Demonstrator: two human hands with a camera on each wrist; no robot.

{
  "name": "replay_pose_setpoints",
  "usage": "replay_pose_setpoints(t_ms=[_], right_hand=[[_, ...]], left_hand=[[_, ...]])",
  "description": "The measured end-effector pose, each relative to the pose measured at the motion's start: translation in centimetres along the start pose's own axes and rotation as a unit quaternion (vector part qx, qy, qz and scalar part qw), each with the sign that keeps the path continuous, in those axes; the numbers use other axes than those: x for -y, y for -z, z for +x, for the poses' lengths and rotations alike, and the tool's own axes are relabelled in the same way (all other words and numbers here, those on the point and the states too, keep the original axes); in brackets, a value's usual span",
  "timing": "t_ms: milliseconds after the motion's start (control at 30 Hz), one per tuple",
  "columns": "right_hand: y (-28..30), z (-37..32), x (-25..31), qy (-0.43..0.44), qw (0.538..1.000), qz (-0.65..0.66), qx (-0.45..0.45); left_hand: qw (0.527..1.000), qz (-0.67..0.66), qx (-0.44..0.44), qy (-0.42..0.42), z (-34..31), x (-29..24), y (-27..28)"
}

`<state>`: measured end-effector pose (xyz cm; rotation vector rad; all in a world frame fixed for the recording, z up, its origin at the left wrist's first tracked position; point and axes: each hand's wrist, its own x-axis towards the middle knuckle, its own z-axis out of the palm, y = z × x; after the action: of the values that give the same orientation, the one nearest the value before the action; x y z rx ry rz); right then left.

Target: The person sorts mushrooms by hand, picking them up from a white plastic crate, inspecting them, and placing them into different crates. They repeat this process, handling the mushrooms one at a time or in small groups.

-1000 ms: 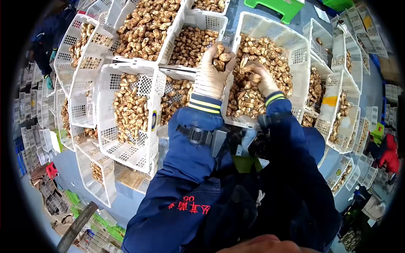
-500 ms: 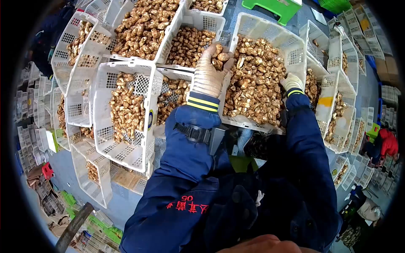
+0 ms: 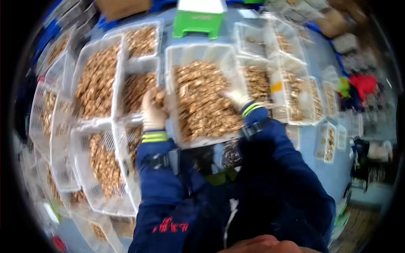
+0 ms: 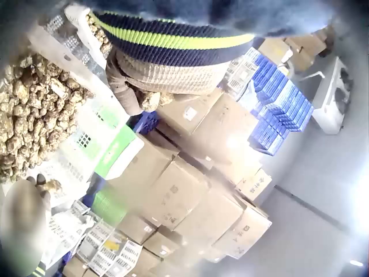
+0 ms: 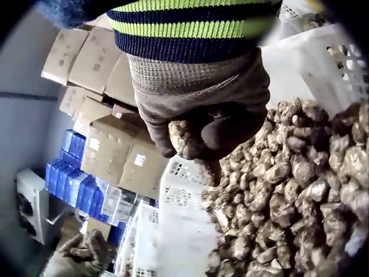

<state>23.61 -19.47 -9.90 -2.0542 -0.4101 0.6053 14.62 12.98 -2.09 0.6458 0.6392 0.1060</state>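
Note:
Brown knobbly mushrooms (image 3: 202, 92) fill a white crate (image 3: 198, 48) in front of the body in the head view. Over the crate's left wall, my gloved left hand (image 3: 154, 110) holds several of them in curled fingers; a few pale ones show under that hand (image 4: 167, 75) in the left wrist view. My gloved right hand (image 3: 237, 98) is over the crate's right part. In the right wrist view, that hand (image 5: 199, 101) grips a mushroom (image 5: 180, 138) between curled fingers, above the heap (image 5: 282, 190).
More white crates of mushrooms stand left (image 3: 97, 80) and right (image 3: 293, 92). Behind is a green stool (image 3: 197, 24). A person in red (image 3: 363, 85) is at the far right. Cardboard boxes (image 4: 179, 190) are stacked beyond in the left wrist view.
The head view has swung, so the crates sit further left. My right hand has come from the crate's right wall to over the mushrooms; my left hand still holds its handful.

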Motion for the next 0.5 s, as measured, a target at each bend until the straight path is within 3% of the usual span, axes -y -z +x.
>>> replay_pose_setpoints(t_ms=[33,67,100,133,167,200,233,300,367,500], right_hand=[[-0.4,-1.6,2.0,0.03,0.999,-0.001,0.024],[-1.8,-4.3,5.1,-0.056,0.99,0.093,-0.092],[-2.1,-6.8,9.6,-0.153,0.955,0.228,-0.111],[-2.6,-7.9,9.1,-0.098,0.955,0.273,-0.06],[-3.2,-8.8,9.0,-0.099,0.944,0.313,-0.037],[-3.8,-9.6,9.1,-0.102,0.931,0.351,-0.013],[-4.3,-10.8,9.5,-0.163,0.909,0.382,-0.028],[-5.4,-11.8,7.1,-0.062,0.953,0.295,-0.011],[-6.3,-11.9,5.4,-0.054,0.949,0.31,-0.008],[-6.8,-12.1,4.4,-0.039,0.941,0.335,0.001]], left_hand=[[0.996,0.022,0.062,-0.066,2.3,2.0,2.2],[0.996,-0.06,0.068,0.017,3.6,1.5,2.7],[0.997,-0.053,0.05,0.021,2.5,1.1,1.1],[0.975,0.077,0.153,-0.139,3.6,2.8,2.4],[0.978,-0.136,0.153,0.037,3.4,1.6,1.7],[0.976,-0.119,0.178,0.025,2.8,1.7,1.3],[0.974,-0.103,0.201,0.011,2.2,1.7,0.9],[0.976,-0.106,0.177,0.069,1.3,2.1,0.1],[0.973,-0.058,0.214,0.07,-0.1,2.6,-0.3],[0.974,0.002,0.209,0.092,-1.6,4.3,-0.5]])
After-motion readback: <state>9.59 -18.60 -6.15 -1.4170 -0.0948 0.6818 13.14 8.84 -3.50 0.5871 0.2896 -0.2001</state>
